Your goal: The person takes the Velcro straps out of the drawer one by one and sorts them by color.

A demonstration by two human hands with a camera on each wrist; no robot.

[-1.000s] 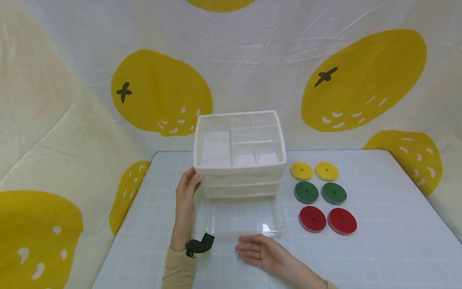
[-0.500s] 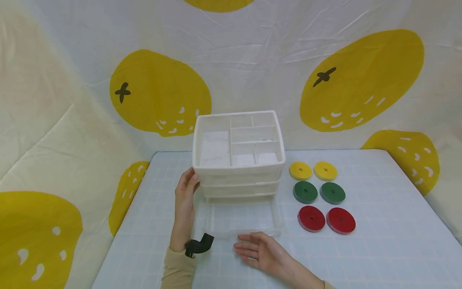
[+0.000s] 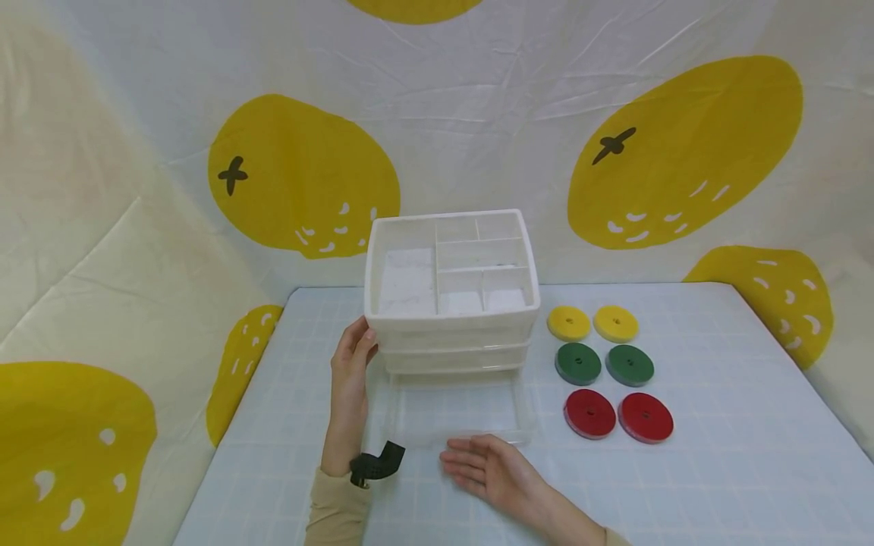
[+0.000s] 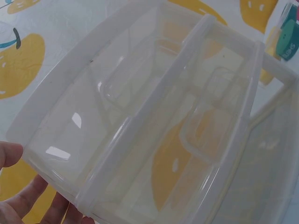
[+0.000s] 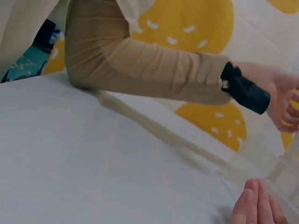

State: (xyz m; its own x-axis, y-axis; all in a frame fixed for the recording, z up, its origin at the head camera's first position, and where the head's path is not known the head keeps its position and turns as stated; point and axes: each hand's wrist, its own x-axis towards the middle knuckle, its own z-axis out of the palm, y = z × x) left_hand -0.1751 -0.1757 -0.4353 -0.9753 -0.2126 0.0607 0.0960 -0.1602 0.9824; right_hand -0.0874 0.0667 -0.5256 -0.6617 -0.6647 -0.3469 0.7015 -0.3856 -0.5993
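A white drawer organizer (image 3: 451,330) with a divided top tray stands at the table's middle. Its clear bottom drawer (image 3: 456,406) is pulled out toward me. My left hand (image 3: 351,379) holds the organizer's left side, thumb at the front corner; the left wrist view shows thumb and fingers (image 4: 35,196) about that corner. At the drawer's front edge is my right hand (image 3: 501,478), its fingers straight and together, touching or nearly touching it. The right wrist view shows those fingertips (image 5: 257,205) beside the drawer. Nothing is held in the right hand.
Right of the organizer lie flat round rolls, in pairs: yellow (image 3: 569,323), green (image 3: 578,364) and red (image 3: 590,414). Behind the table (image 3: 737,455) hangs a fruit-print cloth (image 3: 471,129). A black band (image 3: 378,462) sits on my left wrist.
My right hand has moved slightly forward, and the bottom drawer's front edge has slid a little inward. The left hand stays at the organizer's side.
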